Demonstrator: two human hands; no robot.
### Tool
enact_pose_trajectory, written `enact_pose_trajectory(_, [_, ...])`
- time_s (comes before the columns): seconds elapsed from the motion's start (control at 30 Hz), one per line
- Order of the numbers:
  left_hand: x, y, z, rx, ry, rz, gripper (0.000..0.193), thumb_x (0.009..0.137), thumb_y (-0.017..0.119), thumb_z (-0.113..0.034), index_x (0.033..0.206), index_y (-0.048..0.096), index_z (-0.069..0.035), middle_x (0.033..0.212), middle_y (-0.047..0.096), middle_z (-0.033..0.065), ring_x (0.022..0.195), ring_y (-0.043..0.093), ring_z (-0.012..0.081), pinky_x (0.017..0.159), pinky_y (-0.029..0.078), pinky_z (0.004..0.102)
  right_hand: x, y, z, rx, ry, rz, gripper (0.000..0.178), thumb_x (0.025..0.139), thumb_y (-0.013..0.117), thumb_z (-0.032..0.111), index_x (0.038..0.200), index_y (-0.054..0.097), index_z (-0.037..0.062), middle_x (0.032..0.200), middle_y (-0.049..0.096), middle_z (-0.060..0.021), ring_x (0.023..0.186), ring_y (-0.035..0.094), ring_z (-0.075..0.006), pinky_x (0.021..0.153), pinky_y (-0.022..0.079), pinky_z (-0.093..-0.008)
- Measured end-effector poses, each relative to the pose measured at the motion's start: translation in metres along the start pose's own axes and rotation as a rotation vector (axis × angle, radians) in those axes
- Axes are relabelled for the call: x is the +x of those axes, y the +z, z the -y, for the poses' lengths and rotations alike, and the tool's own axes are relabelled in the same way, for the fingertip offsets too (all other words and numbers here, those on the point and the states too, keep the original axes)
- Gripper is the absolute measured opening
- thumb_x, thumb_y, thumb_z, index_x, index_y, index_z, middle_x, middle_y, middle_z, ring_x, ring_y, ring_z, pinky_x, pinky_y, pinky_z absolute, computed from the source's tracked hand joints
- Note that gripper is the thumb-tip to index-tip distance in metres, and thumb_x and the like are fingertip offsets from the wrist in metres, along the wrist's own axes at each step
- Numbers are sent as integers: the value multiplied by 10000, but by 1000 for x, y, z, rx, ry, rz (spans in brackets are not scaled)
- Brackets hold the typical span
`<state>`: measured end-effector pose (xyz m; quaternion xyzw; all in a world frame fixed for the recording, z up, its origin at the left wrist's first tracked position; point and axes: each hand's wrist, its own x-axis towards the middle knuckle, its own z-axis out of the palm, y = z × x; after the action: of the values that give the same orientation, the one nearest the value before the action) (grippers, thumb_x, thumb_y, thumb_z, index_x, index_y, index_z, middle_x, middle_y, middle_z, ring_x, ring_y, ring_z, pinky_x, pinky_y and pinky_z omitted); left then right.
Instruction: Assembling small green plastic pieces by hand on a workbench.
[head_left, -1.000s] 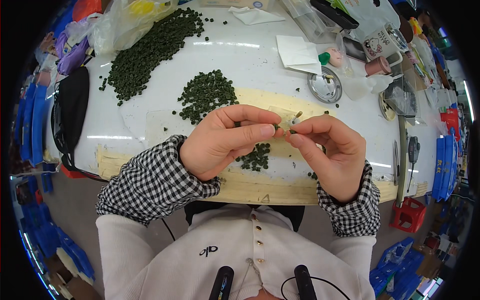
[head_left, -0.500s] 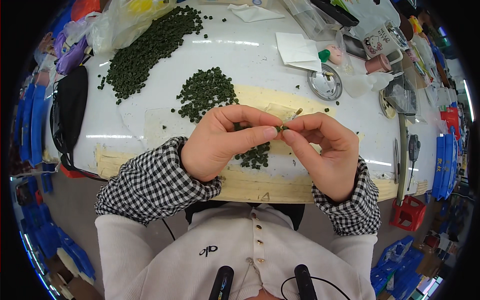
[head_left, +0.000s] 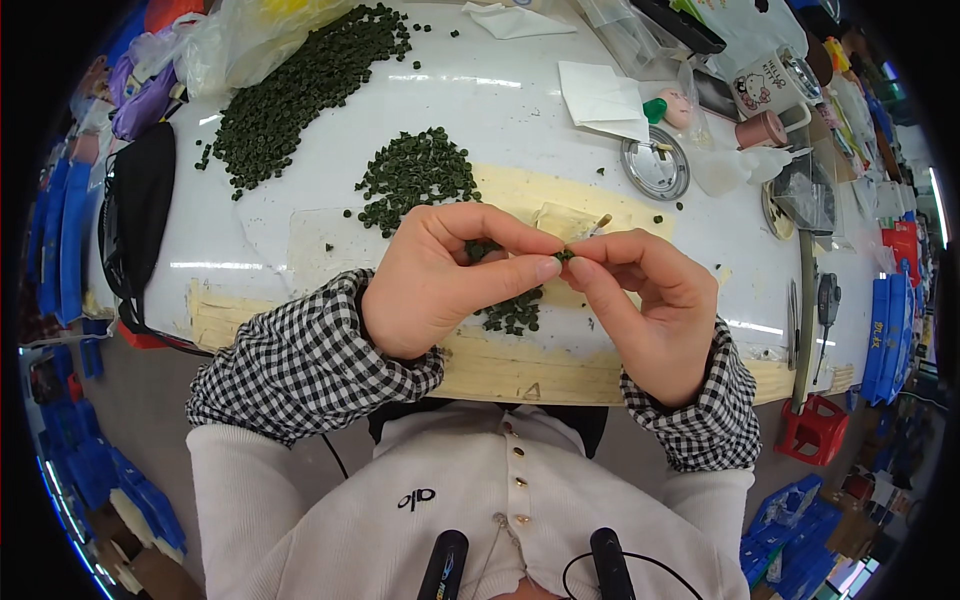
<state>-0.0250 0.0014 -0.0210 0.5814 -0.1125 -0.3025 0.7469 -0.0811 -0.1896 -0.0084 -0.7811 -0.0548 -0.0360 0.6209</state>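
My left hand [head_left: 455, 265] and my right hand [head_left: 645, 300] meet above the near part of the table. Between their pinched thumbs and forefingers is a small dark green piece [head_left: 564, 256], mostly covered by the fingertips. A brush-like stick [head_left: 603, 224] pokes up behind my right fingers; its lower part is hidden, so I cannot tell whether it is held. Past my left hand lies a heap of small dark green pieces [head_left: 418, 180]. Under the hands sits a smaller cluster of green pieces [head_left: 513, 314], partly hidden.
A larger green heap [head_left: 300, 105] spreads at the far left beside a clear plastic bag [head_left: 270, 45]. At right are a round metal dish [head_left: 655, 172], white paper [head_left: 603, 98], a mug [head_left: 768, 82] and a pink spool [head_left: 762, 130]. A black cloth item [head_left: 140, 215] hangs at left.
The fingertips of both hands have drawn closer together around the small green piece, which shows less now. The view has shifted slightly; things on the table otherwise look the same.
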Motion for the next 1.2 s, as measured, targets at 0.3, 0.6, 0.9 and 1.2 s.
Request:
enact_pose_trajectory(0.3, [0,0,-3,37,-31,-3,144,815,661,25,958,656,8,930,680,90,875,630,122,808,495,245,1,1,-3,-61,-52,-2,114,834,635,8,937,625,-42,855,654,-100,764,648,-128,721,524,-243])
enact_pose_trajectory(0.6, [1,0,0,25,-41,6,145,817,666,12,961,658,1,934,680,87,880,629,122,810,491,247,3,2,-4,-172,-166,-35,119,821,644,-15,937,625,-35,847,649,-102,761,656,-151,702,526,-246])
enact_pose_trajectory(0.9, [0,-1,1,-14,-40,2,139,816,668,13,954,660,-3,929,681,82,866,626,116,800,488,243,2,4,-2,-251,-209,-53,135,794,666,-34,922,626,-30,809,631,-106,741,655,-170,667,523,-253])
enact_pose_trajectory(1.2, [1,1,-2,-128,-40,-9,134,835,663,-20,966,638,-18,859,642,25,733,554,58,664,438,197,1,4,0,-274,-275,-34,175,791,646,-68,962,648,-29,887,659,-132,766,655,-204,680,511,-265])
